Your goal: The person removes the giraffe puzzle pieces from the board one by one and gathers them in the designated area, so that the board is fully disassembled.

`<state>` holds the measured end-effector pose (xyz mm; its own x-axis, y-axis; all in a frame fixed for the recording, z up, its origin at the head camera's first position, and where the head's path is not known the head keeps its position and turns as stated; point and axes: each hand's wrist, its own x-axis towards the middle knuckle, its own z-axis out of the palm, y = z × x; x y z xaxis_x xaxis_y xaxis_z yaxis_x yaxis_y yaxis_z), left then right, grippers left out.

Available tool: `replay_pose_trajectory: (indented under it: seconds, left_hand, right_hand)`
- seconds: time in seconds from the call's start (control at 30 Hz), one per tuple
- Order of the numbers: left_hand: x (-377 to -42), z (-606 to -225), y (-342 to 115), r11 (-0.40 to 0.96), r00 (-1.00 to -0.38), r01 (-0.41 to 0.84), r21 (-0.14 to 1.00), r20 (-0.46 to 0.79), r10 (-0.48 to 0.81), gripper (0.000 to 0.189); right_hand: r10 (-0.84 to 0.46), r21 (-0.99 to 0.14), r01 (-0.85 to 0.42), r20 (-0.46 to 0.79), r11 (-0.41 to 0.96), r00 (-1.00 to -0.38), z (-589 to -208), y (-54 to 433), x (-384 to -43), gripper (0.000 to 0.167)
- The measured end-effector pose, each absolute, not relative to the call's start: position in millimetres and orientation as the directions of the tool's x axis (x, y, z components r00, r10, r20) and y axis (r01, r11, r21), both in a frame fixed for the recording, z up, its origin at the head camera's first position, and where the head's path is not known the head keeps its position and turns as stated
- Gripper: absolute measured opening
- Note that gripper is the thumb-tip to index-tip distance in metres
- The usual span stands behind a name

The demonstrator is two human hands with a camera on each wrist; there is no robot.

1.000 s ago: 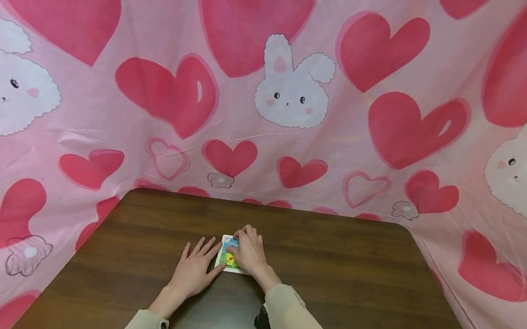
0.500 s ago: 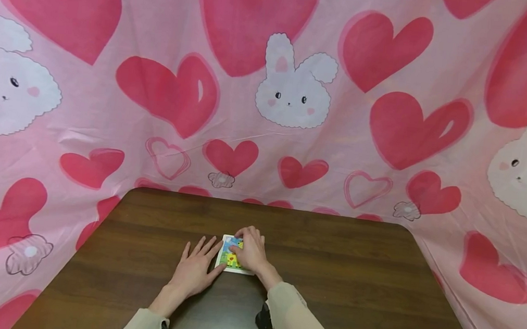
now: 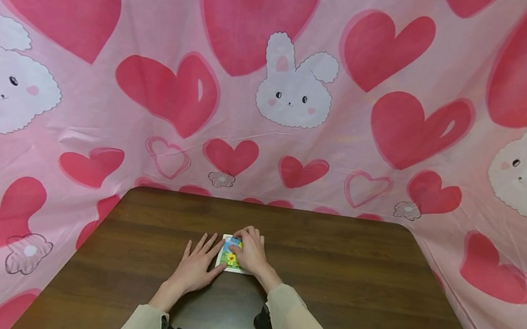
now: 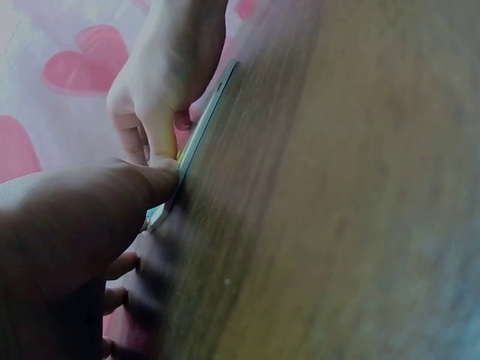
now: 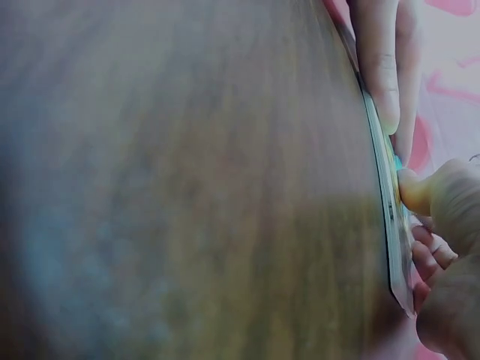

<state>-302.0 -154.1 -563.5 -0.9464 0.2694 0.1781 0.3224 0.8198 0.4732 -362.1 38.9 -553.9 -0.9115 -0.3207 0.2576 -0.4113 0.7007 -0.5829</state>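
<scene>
A small picture board (image 3: pixel 230 261) with a white border and a blue, green and yellow print lies flat on the table. My left hand (image 3: pixel 194 271) rests spread on the wood at the board's left side, its thumb tip at the lower border. My right hand (image 3: pixel 252 252) grips the board's right part: bent fingers reach over its top and right side, and the thumb presses on the picture. That part is hidden under the hand. In the right wrist view the board (image 5: pixel 391 217) shows edge-on as a thin slab, thumbs of both hands close together on it.
A dark brown wooden table (image 3: pixel 352 277) extends all around the board. Behind it and at both sides hangs a pink cloth (image 3: pixel 288 151) printed with hearts and rabbits. Black wrist cameras (image 3: pixel 263 320) sit at both beige sleeves (image 3: pixel 301 319).
Over the last second the right hand has shifted slightly to the right, uncovering more of the yellow print. The left hand and the board stay nearly still.
</scene>
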Motion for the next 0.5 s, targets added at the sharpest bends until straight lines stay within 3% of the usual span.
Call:
replay_pose_trajectory:
  seconds: [0.5]
  left_hand:
    - [-300.1, -552.9, -149.5, 0.866, -0.961, 0.275, 0.418, 0.100, 0.258, 0.072]
  right_hand:
    - [-0.297, -0.685, -0.405, 0.278, 0.605, -0.913, -556.8, 40.8, -362.1, 0.029]
